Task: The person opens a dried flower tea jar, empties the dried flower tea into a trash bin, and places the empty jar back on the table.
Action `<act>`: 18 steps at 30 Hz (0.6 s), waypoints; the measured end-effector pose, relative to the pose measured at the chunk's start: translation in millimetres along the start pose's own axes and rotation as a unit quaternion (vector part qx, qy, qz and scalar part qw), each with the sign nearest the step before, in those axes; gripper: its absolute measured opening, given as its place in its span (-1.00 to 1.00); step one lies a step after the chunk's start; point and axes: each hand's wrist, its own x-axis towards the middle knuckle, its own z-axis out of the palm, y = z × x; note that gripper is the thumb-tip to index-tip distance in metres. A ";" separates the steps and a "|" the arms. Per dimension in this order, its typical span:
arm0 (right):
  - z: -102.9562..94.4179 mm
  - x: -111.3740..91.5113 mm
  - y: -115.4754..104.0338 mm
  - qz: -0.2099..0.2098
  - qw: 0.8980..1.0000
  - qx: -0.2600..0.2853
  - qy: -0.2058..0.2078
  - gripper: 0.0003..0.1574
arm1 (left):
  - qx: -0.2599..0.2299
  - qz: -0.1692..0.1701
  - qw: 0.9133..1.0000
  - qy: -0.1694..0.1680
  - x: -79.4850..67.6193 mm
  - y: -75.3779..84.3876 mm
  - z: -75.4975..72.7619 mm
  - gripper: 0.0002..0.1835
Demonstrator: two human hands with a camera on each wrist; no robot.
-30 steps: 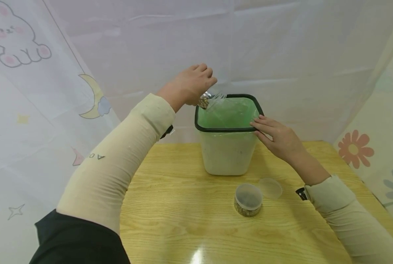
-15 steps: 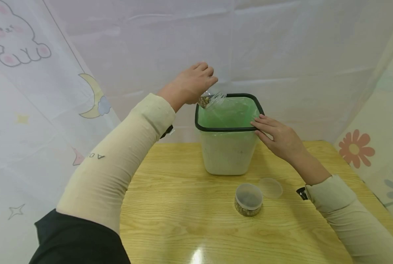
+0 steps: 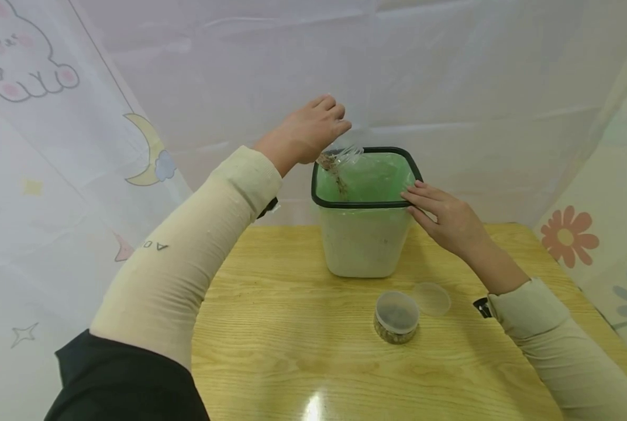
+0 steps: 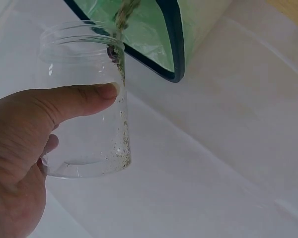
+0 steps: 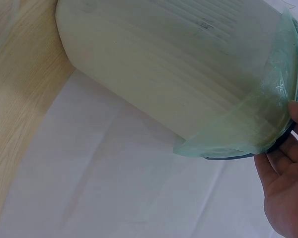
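My left hand [image 3: 310, 131] grips a clear jar [image 4: 84, 144] tipped over the left rim of a waste bin [image 3: 363, 245]. Dried brown-green bits [image 4: 124, 15] stream from the jar's mouth into the bin, which has a green liner bag [image 3: 379, 175] and a dark rim. In the left wrist view, my thumb lies across the jar's side and fine crumbs cling to its inner wall. At the bin's front right corner, my right hand [image 3: 447, 219] holds the rim, fingers over it and thumb outside against the liner [image 5: 273, 94].
A second clear jar [image 3: 396, 318] with dried bits at its bottom stands on the wooden table [image 3: 282, 327] in front of the bin. Beside it lies a round translucent lid [image 3: 432, 299]. A pale sheet [image 3: 476, 70] hangs behind the table, with printed sheets at both sides.
The left hand has tipped the jar further, and its contents, earlier gathered inside it, now pour down into the bin. The right hand stays at the rim.
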 end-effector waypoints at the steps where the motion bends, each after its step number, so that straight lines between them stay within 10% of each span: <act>1: 0.0 -0.1 0.3 0.000 1.000 0.000 0.000 -0.50 | -0.001 0.000 1.000 0.001 -0.2 -0.1 -0.1 -0.38; 18: -0.4 -0.8 3.7 -0.004 1.000 -0.003 0.000 -0.49 | -0.008 0.009 1.000 0.019 1.3 0.3 -1.9 -0.37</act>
